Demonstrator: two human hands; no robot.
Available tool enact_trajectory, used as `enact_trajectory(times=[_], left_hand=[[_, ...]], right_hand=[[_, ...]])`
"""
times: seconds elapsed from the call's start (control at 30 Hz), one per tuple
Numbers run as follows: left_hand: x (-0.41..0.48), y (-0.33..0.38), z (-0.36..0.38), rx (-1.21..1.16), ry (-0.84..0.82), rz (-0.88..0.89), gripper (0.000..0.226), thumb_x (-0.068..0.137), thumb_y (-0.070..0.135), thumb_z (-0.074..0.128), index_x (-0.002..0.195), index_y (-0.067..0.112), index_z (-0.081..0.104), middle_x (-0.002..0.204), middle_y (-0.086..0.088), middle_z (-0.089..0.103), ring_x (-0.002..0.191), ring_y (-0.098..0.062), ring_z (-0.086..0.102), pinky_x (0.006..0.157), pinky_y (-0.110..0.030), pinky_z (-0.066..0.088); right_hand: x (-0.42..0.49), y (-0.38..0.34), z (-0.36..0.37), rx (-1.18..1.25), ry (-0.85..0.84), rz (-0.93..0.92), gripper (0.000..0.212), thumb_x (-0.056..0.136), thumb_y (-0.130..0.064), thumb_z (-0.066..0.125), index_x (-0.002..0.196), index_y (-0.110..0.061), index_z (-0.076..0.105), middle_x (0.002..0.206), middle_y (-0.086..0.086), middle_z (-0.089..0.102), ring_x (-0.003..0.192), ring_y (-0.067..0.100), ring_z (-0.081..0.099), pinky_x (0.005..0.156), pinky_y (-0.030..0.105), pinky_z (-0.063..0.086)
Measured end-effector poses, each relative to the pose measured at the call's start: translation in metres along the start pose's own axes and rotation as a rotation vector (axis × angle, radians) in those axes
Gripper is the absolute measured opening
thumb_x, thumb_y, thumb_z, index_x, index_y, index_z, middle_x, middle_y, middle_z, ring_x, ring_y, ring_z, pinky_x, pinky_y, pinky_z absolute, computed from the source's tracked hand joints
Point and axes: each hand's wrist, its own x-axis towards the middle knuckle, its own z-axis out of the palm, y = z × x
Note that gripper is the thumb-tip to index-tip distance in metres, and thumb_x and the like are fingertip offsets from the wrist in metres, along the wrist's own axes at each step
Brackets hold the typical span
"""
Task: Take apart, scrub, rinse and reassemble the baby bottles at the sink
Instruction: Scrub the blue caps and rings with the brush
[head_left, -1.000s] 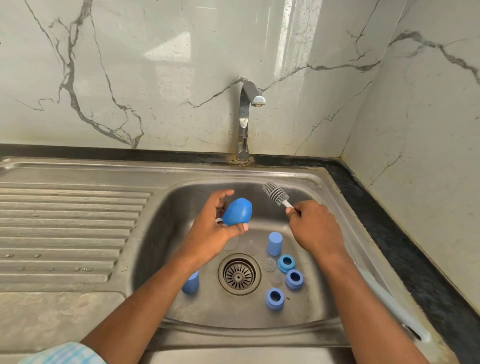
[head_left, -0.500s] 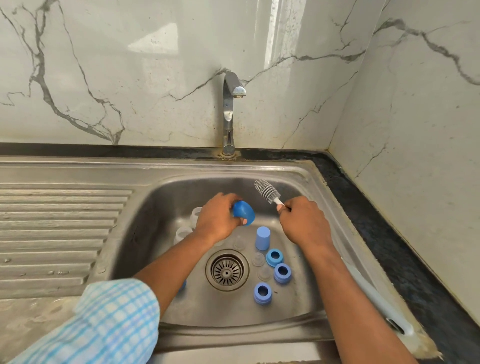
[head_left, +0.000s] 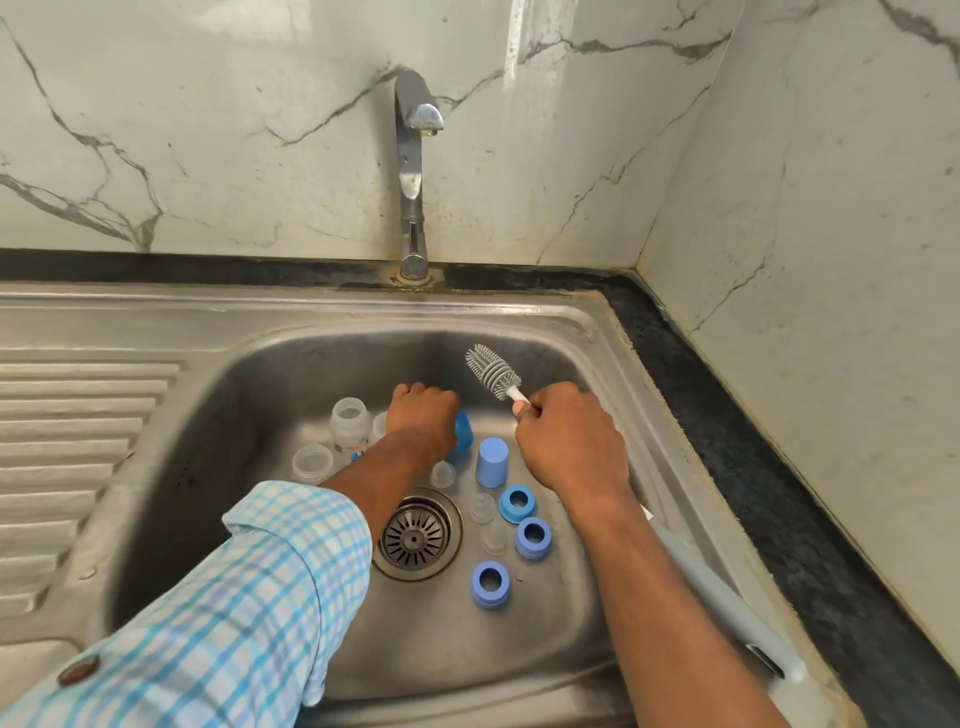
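Grey-veined marble walls (head_left: 260, 130), black table (head_left: 753, 441) edge, steel sink (head_left: 597, 332) with ribbed drainboard (head_left: 78, 415) left, tap (head_left: 410, 171) behind. In basin: clear bottles (head_left: 350, 418) back left, blue rings (head_left: 518, 504) and clear teats (head_left: 483, 508) right of drain (head_left: 418, 535). Left hand (head_left: 423, 418) fingers curled round blue cap (head_left: 464, 431); right hand (head_left: 571, 441) fingers grip bottle brush (head_left: 491, 371), bristles up.

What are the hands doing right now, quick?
Left hand: holding the bright blue cap, low in the sink.
Right hand: holding the brush by its handle.
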Motion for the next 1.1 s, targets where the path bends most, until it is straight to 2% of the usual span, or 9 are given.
enact_trajectory(times=[0.13,0.4,0.5,0.6,0.67,0.83,0.93,1.03,1.1], left_hand=[[0.006,0.002,0.008,0.064,-0.053,-0.008,0.037,0.087,0.034,0.068,0.119,0.021,0.059,0.122,-0.003,0.064,0.118,-0.024,0.055,0.098,-0.036,0.034],[0.005,0.009,0.004,0.1,-0.067,-0.008,0.041,0.086,0.039,0.071,0.12,0.021,0.058,0.121,-0.002,0.064,0.117,-0.024,0.057,0.1,-0.037,0.032],[0.0,0.009,0.0,0.1,-0.04,-0.006,0.031,0.088,0.037,0.068,0.114,0.022,0.06,0.116,-0.001,0.066,0.113,-0.023,0.057,0.098,-0.037,0.031],[-0.008,0.007,-0.01,0.06,0.017,-0.02,0.013,0.091,0.033,0.063,0.098,0.023,0.06,0.11,-0.001,0.066,0.111,-0.023,0.055,0.096,-0.037,0.03],[-0.015,0.003,-0.018,0.009,0.047,-0.049,0.009,0.093,0.031,0.06,0.094,0.023,0.06,0.109,-0.001,0.067,0.11,-0.024,0.054,0.095,-0.037,0.03],[-0.04,-0.009,-0.032,-0.08,0.129,-0.121,0.019,0.095,0.034,0.059,0.103,0.017,0.065,0.109,-0.004,0.066,0.111,-0.026,0.054,0.096,-0.037,0.032],[-0.059,-0.018,-0.035,-0.166,0.165,-0.172,0.023,0.095,0.036,0.058,0.109,0.022,0.068,0.108,-0.002,0.067,0.11,-0.025,0.055,0.095,-0.037,0.033],[-0.077,-0.025,-0.042,-0.248,0.169,-0.196,0.028,0.094,0.039,0.057,0.116,0.026,0.068,0.112,0.0,0.069,0.113,-0.024,0.057,0.096,-0.037,0.034],[-0.086,-0.03,-0.048,-0.28,0.174,-0.199,0.031,0.095,0.04,0.057,0.121,0.028,0.067,0.115,0.0,0.069,0.116,-0.024,0.057,0.098,-0.038,0.035]], right_hand=[[0.0,-0.001,0.003,-0.003,-0.004,-0.015,0.03,0.099,-0.038,0.049,0.105,-0.016,0.067,0.1,0.008,0.066,0.089,0.031,0.061,0.072,0.036,0.046],[0.0,-0.002,0.005,-0.035,-0.024,-0.015,0.031,0.1,-0.039,0.048,0.111,-0.016,0.066,0.106,0.009,0.065,0.097,0.031,0.061,0.072,0.034,0.04],[0.0,-0.001,0.005,-0.04,-0.026,-0.009,0.03,0.099,-0.038,0.048,0.109,-0.016,0.066,0.105,0.008,0.066,0.093,0.031,0.061,0.071,0.034,0.04],[0.0,-0.001,0.006,-0.042,-0.036,-0.003,0.027,0.099,-0.035,0.048,0.107,-0.016,0.066,0.1,0.007,0.066,0.083,0.027,0.057,0.068,0.033,0.039],[0.0,0.0,0.005,-0.038,-0.044,0.005,0.026,0.098,-0.033,0.049,0.105,-0.015,0.066,0.097,0.006,0.066,0.08,0.026,0.056,0.066,0.032,0.038],[-0.001,-0.002,-0.002,-0.034,-0.035,0.018,0.023,0.097,-0.029,0.05,0.106,-0.013,0.064,0.103,0.009,0.065,0.082,0.028,0.052,0.068,0.032,0.037],[-0.003,-0.004,-0.01,-0.035,-0.01,0.02,0.023,0.094,-0.021,0.05,0.11,-0.013,0.065,0.108,0.011,0.065,0.095,0.034,0.059,0.07,0.033,0.038],[-0.006,0.0,-0.018,0.017,0.064,0.053,0.024,0.093,-0.021,0.055,0.114,-0.017,0.066,0.112,0.012,0.067,0.104,0.035,0.061,0.078,0.035,0.043],[-0.003,0.008,-0.025,0.06,0.144,0.09,0.021,0.092,-0.021,0.059,0.11,-0.016,0.068,0.108,0.013,0.069,0.101,0.036,0.063,0.079,0.035,0.046]])
